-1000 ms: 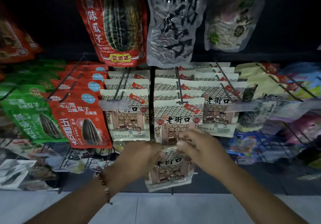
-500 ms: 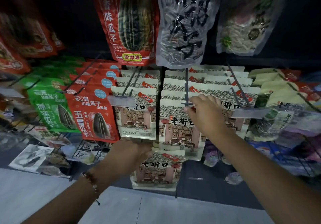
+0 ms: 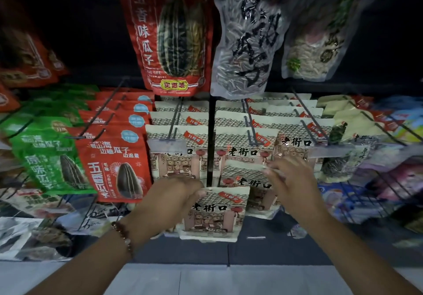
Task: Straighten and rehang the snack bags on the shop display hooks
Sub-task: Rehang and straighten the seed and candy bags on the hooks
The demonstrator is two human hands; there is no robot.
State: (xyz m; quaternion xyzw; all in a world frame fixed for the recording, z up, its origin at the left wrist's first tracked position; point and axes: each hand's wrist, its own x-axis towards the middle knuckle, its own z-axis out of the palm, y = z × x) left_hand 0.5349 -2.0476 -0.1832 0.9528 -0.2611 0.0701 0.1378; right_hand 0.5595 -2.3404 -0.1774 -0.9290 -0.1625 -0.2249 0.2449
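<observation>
Left hand (image 3: 170,199): fingers pinch spare cream bag (image 3: 214,213) at its top corner, kept ready.
Right hand (image 3: 289,180): fingers clamp second bag's (image 3: 246,180) header, aiming it at hook (image 3: 250,134), 12 o'clock.

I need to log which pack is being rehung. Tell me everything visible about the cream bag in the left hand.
The cream bag is a flat, sealed pouch of what looks like matte film, printed with a tiled roof, a pink shopfront, red lanterns, black characters and a red slanted label. It has a small hang hole at the top edge. It hangs roughly upright, below the hooked rows and off any hook. The left hand pinches its upper left corner; a second matching bag, held by the right hand, sits just behind it.
</observation>
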